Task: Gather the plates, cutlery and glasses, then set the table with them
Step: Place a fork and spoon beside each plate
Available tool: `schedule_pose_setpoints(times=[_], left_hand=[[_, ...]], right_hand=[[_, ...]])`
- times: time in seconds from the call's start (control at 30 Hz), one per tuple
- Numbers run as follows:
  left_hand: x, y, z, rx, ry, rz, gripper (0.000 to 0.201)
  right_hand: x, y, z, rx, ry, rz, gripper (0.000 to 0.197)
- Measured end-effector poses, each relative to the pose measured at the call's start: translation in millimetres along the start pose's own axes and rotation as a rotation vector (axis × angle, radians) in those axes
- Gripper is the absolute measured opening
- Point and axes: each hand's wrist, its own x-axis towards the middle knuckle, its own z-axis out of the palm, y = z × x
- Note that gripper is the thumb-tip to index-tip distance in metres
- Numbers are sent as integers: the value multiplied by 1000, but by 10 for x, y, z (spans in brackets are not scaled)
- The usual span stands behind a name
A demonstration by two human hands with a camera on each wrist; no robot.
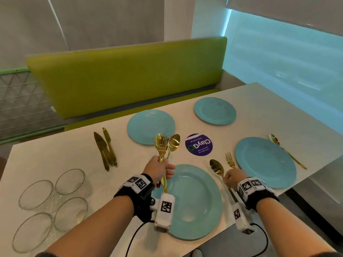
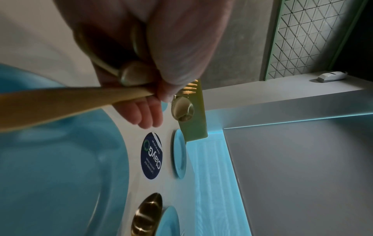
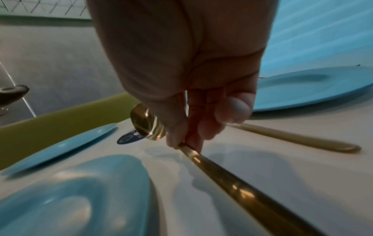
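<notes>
Gold spoon (image 1: 217, 169), stiff and likely slick, is pinched mid-handle by right hand (image 1: 234, 178); left hand (image 1: 158, 168) grips spare cutlery (image 1: 165, 145).

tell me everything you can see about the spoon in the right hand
The gold spoon looks like polished metal, with an oval bowl and a long slim handle. It lies between the near plate and the gold fork, bowl pointing away from the person. The right hand pinches its handle in a fingertip grip, low over the white table.
</notes>
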Motion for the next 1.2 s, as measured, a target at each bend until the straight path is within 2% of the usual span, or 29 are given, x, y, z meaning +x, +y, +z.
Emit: schedule_pose_setpoints(times=[0.17,0.43,0.6,0.7,0.77,0.83,0.9,1.0,1.07,1.2], left_hand=[[131,-3,63,19,10,-10,13],[225,-129,25,30,101,-25,7],[148,-162,-55,6,100,-32,16],[46,-169,-132,-3,71,-11,16],[-29,-180,-185,1,52,2,12],[-108,-192,-232,-7,43,12,4],[-187,-210,-278,-17,44,22,7],[-332,-243,-389,-15,55,53,13],[-432,-268,-473,-25,64,69,17],[-610,-358,-651,-4,92,100,25]], right_hand=[[184,-96,105,-40,-21,15,30],[363,-130,220,19,62,69,17],[283,-184,204,4,98,46,19],[84,-378,21,84,164,-59,32],[-110,-587,-126,150,199,-200,30],[-330,-845,-221,227,186,-349,26],[-512,-1099,-235,383,131,-424,27],[-749,-1445,-137,553,65,-464,24],[-876,-1622,-49,579,40,-485,23],[-1027,-1834,121,565,-23,-443,35]])
